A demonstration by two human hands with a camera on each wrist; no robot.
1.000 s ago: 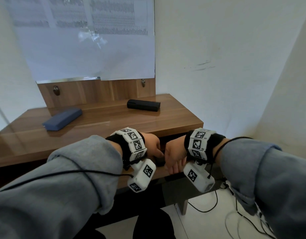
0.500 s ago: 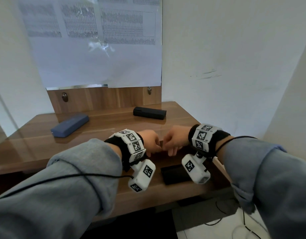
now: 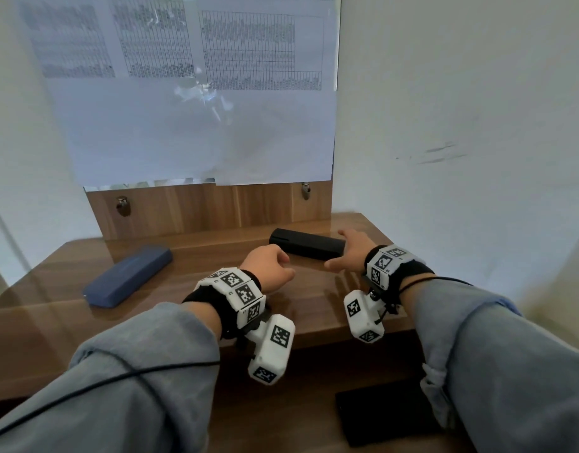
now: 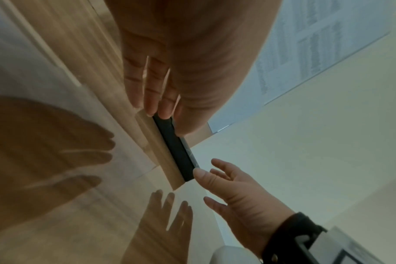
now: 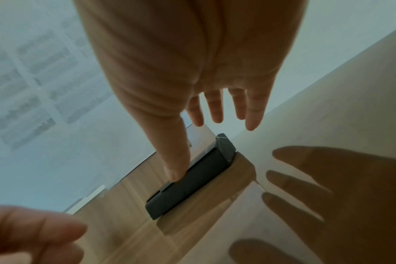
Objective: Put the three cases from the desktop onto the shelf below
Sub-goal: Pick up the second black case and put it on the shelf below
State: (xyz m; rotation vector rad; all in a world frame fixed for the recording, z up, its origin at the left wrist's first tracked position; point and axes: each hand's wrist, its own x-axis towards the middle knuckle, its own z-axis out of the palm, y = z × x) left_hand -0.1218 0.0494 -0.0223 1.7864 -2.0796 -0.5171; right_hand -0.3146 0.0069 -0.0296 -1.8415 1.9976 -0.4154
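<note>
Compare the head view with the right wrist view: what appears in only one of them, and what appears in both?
Only the head view shows the blue case on the desktop, a black case on the shelf below, and both sleeves. Only the right wrist view shows the right hand from the palm side, fingers spread, thumb at the long black case. Both show that case, the left hand, the wall papers.

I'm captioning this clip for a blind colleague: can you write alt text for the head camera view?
Both hands reach for a black case on a wooden desktop: the open right hand at its right end, the left hand near its left. A blue case lies left; another black case sits on the shelf below.
</note>
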